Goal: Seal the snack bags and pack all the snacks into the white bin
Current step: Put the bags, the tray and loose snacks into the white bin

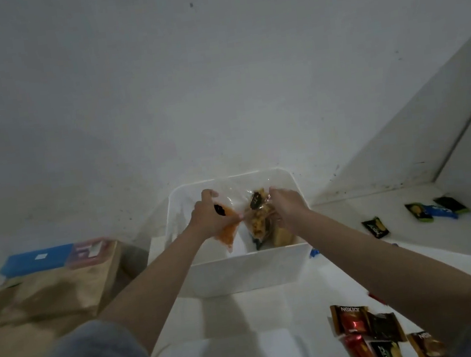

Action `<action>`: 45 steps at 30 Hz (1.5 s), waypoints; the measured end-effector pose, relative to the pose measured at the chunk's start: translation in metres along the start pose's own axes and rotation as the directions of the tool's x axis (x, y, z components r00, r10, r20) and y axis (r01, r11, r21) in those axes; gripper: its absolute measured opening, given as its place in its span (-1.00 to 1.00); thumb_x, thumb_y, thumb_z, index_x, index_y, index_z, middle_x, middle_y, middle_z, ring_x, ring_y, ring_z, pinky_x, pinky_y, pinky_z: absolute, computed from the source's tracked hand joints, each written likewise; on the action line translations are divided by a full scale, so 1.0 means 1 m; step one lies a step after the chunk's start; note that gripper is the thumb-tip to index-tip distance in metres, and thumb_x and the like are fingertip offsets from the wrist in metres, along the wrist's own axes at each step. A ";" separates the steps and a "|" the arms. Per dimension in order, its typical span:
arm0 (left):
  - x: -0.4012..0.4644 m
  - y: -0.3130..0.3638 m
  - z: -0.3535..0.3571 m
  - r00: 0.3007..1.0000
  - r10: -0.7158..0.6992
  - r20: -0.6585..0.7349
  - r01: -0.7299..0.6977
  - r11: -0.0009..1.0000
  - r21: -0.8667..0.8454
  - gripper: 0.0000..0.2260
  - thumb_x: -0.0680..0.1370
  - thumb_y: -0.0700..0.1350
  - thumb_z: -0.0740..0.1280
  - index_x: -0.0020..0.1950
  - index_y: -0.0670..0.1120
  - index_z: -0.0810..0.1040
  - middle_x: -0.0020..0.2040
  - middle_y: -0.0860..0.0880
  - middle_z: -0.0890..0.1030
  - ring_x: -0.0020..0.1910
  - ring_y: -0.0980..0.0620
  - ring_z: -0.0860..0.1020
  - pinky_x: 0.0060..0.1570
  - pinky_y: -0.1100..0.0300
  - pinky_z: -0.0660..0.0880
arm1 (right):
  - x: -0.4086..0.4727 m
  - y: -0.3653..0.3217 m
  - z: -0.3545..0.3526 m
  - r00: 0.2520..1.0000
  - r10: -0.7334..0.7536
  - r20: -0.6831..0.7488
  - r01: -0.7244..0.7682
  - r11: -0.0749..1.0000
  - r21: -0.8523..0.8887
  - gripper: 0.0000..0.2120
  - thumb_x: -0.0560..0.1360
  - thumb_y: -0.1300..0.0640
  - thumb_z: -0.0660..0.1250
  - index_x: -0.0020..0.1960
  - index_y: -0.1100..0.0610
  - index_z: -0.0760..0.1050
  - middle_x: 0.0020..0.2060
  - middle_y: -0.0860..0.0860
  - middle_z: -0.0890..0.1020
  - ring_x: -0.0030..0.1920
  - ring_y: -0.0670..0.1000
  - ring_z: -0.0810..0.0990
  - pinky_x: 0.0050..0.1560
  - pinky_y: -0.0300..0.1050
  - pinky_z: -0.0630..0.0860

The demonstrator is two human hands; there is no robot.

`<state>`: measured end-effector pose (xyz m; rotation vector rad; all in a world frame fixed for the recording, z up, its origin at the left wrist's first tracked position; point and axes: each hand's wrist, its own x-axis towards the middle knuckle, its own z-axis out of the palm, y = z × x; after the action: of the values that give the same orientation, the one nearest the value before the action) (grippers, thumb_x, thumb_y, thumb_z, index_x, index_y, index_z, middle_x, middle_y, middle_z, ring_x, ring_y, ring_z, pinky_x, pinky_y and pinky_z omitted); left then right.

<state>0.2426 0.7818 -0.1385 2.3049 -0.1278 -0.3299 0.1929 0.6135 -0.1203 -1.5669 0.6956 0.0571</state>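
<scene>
A white bin [249, 272] stands on the white surface against the wall. Both my hands reach into it. My left hand [208, 216] grips a clear bag of orange snacks [227, 234] with a black label. My right hand [287, 206] grips a clear bag of yellow-brown snacks [259, 220], also black-labelled. The two bags hang side by side inside the bin, nearly touching. Another yellowish packet [284, 236] lies in the bin under my right hand. Loose snack packets remain outside: red and black ones [365, 335] at the front right, green-black ones [376, 227] further right.
A brown paper bag [43, 296] lies at the left with a blue box [37, 260] behind it. More green and blue packets [439, 208] lie at the far right near a slanted white panel [431, 128]. A small blue item [314, 252] peeks from beside the bin.
</scene>
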 end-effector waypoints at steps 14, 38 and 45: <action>0.080 -0.041 0.061 0.980 -0.136 0.145 0.067 0.913 0.403 -0.59 0.44 -0.19 0.41 0.15 -0.15 0.24 -0.12 -0.07 0.44 -0.22 0.01 0.44 -0.19 0.19 0.40 | 0.060 0.021 0.028 0.969 0.126 0.212 -0.113 0.991 -0.071 -0.86 0.53 0.23 0.15 -0.18 0.16 0.43 -0.24 0.13 0.50 -0.25 0.09 0.48 -0.26 -0.17 0.42; -0.096 0.063 0.058 0.990 0.131 0.056 -0.129 0.991 -0.031 -0.55 0.49 -0.02 0.39 0.30 -0.11 0.34 0.11 -0.02 0.49 0.15 -0.07 0.51 0.20 0.06 0.44 | -0.083 0.043 -0.057 0.955 -0.268 -0.129 0.261 0.963 -0.067 -0.59 0.51 0.25 0.16 0.35 0.15 0.39 0.16 0.06 0.54 0.05 0.05 0.53 -0.04 -0.14 0.45; -0.183 0.080 0.147 0.985 0.148 0.090 -0.131 0.976 -0.172 -0.64 0.51 -0.14 0.34 0.28 -0.14 0.39 0.21 -0.11 0.50 0.09 0.02 0.47 0.04 0.20 0.42 | -0.130 0.116 -0.158 0.935 -0.154 -0.320 0.162 0.987 -0.001 -0.67 0.55 0.21 0.18 0.30 0.10 0.38 0.04 0.08 0.56 -0.21 -0.02 0.48 -0.30 -0.18 0.41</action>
<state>0.0271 0.6590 -0.1407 2.1021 -0.3016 -0.3727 -0.0235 0.5241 -0.1440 -1.6197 0.8152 -0.3313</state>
